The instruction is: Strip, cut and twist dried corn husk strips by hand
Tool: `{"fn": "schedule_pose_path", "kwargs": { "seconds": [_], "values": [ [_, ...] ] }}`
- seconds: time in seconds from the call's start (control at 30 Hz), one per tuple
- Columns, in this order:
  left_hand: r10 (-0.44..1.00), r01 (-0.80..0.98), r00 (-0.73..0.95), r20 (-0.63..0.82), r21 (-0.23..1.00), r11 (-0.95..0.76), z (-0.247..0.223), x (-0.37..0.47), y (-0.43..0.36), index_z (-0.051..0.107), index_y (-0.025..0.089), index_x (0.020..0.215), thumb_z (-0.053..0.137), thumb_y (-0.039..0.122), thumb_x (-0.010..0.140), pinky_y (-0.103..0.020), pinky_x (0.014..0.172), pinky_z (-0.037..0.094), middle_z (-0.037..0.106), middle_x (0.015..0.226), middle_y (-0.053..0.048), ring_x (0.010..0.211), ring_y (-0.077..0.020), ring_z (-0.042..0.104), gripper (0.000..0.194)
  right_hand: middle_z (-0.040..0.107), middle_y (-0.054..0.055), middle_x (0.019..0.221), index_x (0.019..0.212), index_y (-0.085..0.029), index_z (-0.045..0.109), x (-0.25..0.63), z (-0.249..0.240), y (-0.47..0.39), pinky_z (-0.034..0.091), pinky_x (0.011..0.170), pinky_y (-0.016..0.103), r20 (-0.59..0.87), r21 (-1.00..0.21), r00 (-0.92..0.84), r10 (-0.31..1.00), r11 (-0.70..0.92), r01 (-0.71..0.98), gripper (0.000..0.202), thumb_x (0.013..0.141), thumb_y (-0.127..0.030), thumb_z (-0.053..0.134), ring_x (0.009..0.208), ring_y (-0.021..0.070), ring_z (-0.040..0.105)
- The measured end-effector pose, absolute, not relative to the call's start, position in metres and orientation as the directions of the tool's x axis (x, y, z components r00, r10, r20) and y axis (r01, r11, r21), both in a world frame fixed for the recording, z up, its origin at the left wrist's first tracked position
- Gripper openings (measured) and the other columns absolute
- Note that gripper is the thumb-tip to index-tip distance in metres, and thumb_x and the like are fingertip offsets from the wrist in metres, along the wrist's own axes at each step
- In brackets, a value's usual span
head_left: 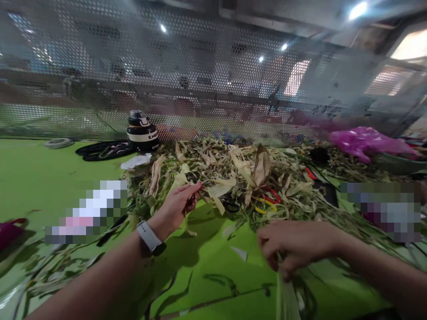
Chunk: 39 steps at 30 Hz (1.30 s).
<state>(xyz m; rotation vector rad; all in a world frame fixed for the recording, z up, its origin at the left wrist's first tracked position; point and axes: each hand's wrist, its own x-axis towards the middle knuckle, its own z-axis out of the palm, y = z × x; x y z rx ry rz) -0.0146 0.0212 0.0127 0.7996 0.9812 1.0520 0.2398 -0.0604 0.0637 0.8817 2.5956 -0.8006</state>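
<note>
My left hand (182, 198), with a light watch band on its wrist, is closed in a pinch at the near edge of a heap of dried husks (213, 164). A pale husk (220, 189) extends from its fingertips. On the right, my right hand (293, 244) has its fingers closed on a long pale-green husk strip (287, 293), which hangs toward the bottom edge. Its fingers are slightly blurred. Between the hands, a small white scrap (239, 253) lies on the green table (213, 240). Red handles (271, 194) and yellow handles (266, 206), apparently of scissors, poke out of the heap.
A black-and-white bottle (143, 133) stands behind the heap at left, beside a black flat item (103, 150) and a roll of tape (58, 143). A pink plastic bag (370, 142) lies at right. A perforated metal screen (207, 80) rises behind. Two areas are pixelated.
</note>
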Motion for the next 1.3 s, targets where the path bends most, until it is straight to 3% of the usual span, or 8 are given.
{"fn": "schedule_pose_path", "kwargs": {
  "seconds": [0.1,0.27,0.57,0.77,0.87,0.97,1.1,1.3],
  "values": [
    [0.953,-0.343,0.165,-0.256,0.89,0.299,0.013,-0.016,0.023,0.063,0.012,0.065,0.077,0.03,0.056,-0.013,0.036,0.024,0.046,0.047,0.007,0.039,-0.0018,0.034,0.025,0.055,0.0,0.072,0.072,-0.016,0.069,0.245,0.047,-0.027,0.038,0.061,0.021,-0.37,-0.548,-0.804,0.466,0.589,0.594,0.006,0.071,-0.022,0.07,0.069,0.013,0.054],
    [0.958,-0.363,0.155,-0.242,0.888,0.283,0.013,-0.024,0.029,0.062,0.013,0.064,0.076,0.031,0.059,-0.013,0.037,0.027,0.044,0.049,0.007,0.04,-0.0018,0.034,0.023,0.055,0.001,0.073,0.073,-0.013,0.066,0.254,0.035,0.03,0.041,0.062,0.02,-0.262,-0.6,-0.806,0.53,0.565,0.566,0.008,0.075,-0.021,0.064,0.069,0.0124,0.055],
    [0.959,-0.338,0.12,-0.256,0.898,0.282,0.014,-0.022,0.029,0.064,0.012,0.067,0.074,0.029,0.062,-0.013,0.037,0.026,0.047,0.05,0.006,0.041,-0.003,0.037,0.02,0.057,0.002,0.077,0.073,-0.012,0.062,0.239,0.02,0.104,0.04,0.069,0.025,-0.079,-0.508,-0.719,0.691,0.593,0.625,0.005,0.071,-0.015,0.058,0.072,0.0138,0.051],
    [0.948,-0.349,0.213,-0.237,0.887,0.301,0.007,-0.021,0.028,0.064,0.013,0.068,0.07,0.034,0.067,-0.015,0.043,0.036,0.055,0.056,0.003,0.047,-0.0051,0.047,0.023,0.06,-0.001,0.064,0.073,-0.015,0.066,0.232,0.069,0.111,0.039,0.059,0.022,-0.09,-0.472,-0.659,0.747,0.55,0.689,0.014,0.073,-0.028,0.061,0.06,0.0119,0.052],
    [0.94,-0.337,0.213,-0.265,0.884,0.325,0.005,-0.019,0.025,0.066,0.014,0.076,0.071,0.037,0.066,-0.016,0.045,0.037,0.058,0.061,0.002,0.049,-0.0061,0.049,0.026,0.06,0.004,0.074,0.083,-0.015,0.064,0.223,0.095,0.091,0.037,0.064,0.026,0.128,-0.408,-0.527,0.84,0.528,0.745,0.022,0.083,-0.03,0.049,0.066,0.0139,0.051],
    [0.952,-0.269,0.219,-0.216,0.924,0.271,0.005,-0.015,0.02,0.066,0.014,0.074,0.074,0.038,0.062,-0.016,0.044,0.033,0.056,0.058,0.003,0.047,-0.0056,0.045,0.028,0.062,0.005,0.081,0.086,-0.017,0.064,0.204,0.097,0.059,0.039,0.065,0.026,0.386,-0.335,-0.435,0.813,0.563,0.755,0.025,0.086,-0.036,0.049,0.071,0.0158,0.054],
    [0.952,-0.243,0.298,-0.071,0.959,0.148,0.009,-0.009,0.014,0.064,0.013,0.069,0.072,0.041,0.063,-0.017,0.042,0.024,0.048,0.051,0.006,0.044,-0.0039,0.035,0.03,0.063,0.01,0.105,0.109,-0.018,0.058,0.18,0.071,0.027,0.042,0.077,0.031,0.321,-0.403,-0.536,0.781,0.624,0.669,0.033,0.086,-0.041,0.049,0.09,0.0203,0.056],
    [0.905,-0.168,0.424,-0.036,0.979,0.118,0.016,-0.01,0.008,0.063,0.013,0.068,0.071,0.043,0.065,-0.018,0.043,0.025,0.044,0.05,0.007,0.044,-0.0042,0.034,0.031,0.061,0.005,0.078,0.083,-0.016,0.065,0.177,0.053,0.034,0.043,0.068,0.025,0.28,-0.493,-0.633,0.722,0.674,0.55,0.018,0.086,-0.023,0.049,0.072,0.0145,0.056]
  ]
}}
